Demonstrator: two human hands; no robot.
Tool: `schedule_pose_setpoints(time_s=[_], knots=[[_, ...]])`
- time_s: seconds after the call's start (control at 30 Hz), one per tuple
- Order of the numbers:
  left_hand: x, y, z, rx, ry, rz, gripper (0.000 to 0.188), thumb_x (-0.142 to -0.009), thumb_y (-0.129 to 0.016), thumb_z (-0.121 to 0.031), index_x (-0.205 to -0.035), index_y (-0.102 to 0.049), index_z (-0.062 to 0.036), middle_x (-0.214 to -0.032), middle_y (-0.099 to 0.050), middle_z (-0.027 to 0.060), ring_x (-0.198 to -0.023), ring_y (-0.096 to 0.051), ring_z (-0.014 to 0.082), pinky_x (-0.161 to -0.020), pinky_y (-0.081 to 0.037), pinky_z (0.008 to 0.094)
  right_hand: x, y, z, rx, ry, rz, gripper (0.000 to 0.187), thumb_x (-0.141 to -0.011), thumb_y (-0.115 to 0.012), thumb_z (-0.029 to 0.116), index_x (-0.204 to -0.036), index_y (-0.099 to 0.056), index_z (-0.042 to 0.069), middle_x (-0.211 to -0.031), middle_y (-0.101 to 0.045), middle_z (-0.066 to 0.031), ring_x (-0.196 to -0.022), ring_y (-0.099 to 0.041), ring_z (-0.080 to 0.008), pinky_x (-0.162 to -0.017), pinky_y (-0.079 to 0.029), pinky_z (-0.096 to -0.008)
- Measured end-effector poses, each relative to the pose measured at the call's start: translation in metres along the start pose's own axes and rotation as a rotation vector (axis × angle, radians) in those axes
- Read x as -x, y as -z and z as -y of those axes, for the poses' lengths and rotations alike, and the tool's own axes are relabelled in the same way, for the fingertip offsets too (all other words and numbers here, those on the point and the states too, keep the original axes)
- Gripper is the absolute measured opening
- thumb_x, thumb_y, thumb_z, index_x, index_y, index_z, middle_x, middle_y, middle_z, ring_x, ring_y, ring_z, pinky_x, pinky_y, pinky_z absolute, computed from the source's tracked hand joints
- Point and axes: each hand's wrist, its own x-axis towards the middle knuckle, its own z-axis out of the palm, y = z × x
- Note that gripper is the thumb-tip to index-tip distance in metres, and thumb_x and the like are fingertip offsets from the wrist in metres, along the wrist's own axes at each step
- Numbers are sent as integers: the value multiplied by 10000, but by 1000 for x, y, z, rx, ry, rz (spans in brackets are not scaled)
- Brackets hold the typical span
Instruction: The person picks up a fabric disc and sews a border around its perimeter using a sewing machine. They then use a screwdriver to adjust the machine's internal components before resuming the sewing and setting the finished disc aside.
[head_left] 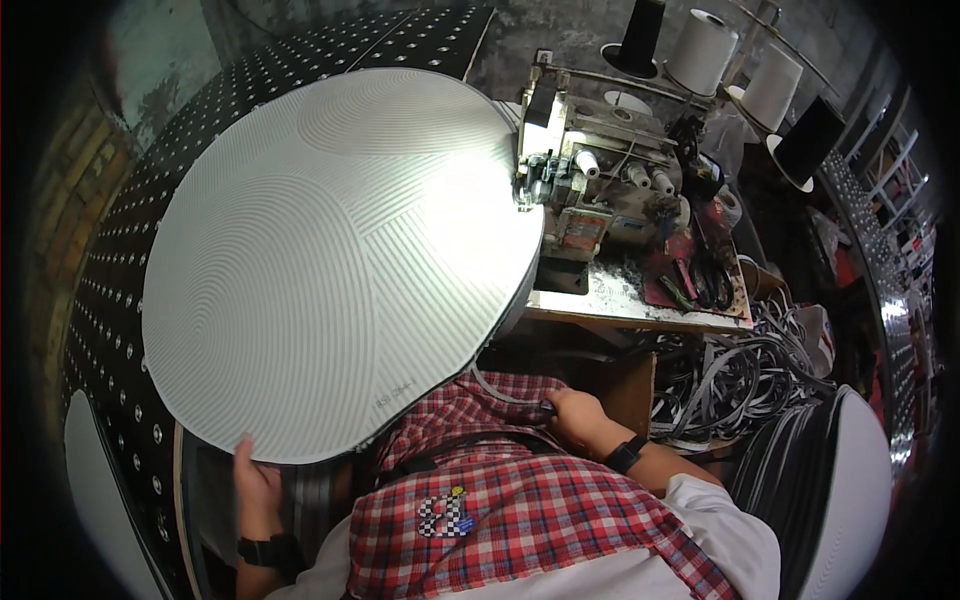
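Note:
A large round grey mat point(290, 250) with ribbed curved patterns lies over the table, its right edge by the needle area of an overlock sewing machine point(610, 180). At its near left edge, my left hand point(257, 485) grips the rim, thumb on top and fingers underneath, mostly hidden. My right hand point(578, 418) is closed in front of my lap, to the right of the mat. A thin grey strip point(495, 390) runs from the mat's near edge into its fingers. Something small and dark shows at the fingertips, too small to name.
Thread cones point(703, 50) stand behind the machine. Scissors point(685, 275) and other tools lie on its table. Below are heaped grey strips point(740, 370) and a stack of round mats point(800, 490) at right. A black studded table point(130, 330) extends left.

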Motion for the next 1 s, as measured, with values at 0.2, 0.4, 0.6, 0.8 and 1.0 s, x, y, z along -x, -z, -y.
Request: schedule_pose_setpoints(time_s=[0.2, 0.4, 0.6, 0.8, 1.0], knots=[[1, 4, 10, 32, -48, 87, 458, -784, -487, -141, -1189, -374, 39, -1196, -445, 124, -1081, -455, 245, -919, -356, 365, -15, 38, 2, 218, 142, -273, 112, -707, -485, 66, -808, -534, 77, -770, -499, -107, -747, -528, -274, -625, -454, -363], [2, -12, -8, 174, -76, -95, 484, -771, -496, -123, -1208, -353, 26, -1205, -433, 125, -1083, -453, 263, -919, -362, 379, -42, 79, 16, 226, 350, -494, 89, -672, -488, 81, -759, -497, 67, -865, -486, -102, -836, -480, -264, -706, -401, -367], [-2, 4, 9, 29, -56, 59, 482, -798, -496, -202, -1210, -351, -1, -1186, -455, 125, -1082, -458, 255, -919, -363, 384, -81, 101, 29, 454, 602, -681, 149, -687, -477, 128, -802, -509, 39, -1185, -445, -154, -1080, -427, -278, -917, -343, -394], [-7, -9, -2, 180, -93, -35, 465, -791, -494, -169, -1185, -365, 41, -1178, -459, 130, -1079, -461, 258, -922, -363, 389, -90, 90, 31, 307, 718, -725, 47, -682, -473, 117, -710, -462, 80, -769, -497, -72, -822, -504, -229, -889, -365, -385], [-4, 1, 13, 35, -23, 151, 447, -795, -484, -165, -1163, -380, 67, -1179, -454, 140, -1081, -457, 261, -925, -358, 395, -65, 79, 36, 160, 785, -611, 57, -657, -490, 86, -697, -450, 92, -661, -438, -45, -648, -477, -218, -597, -383, -337]])
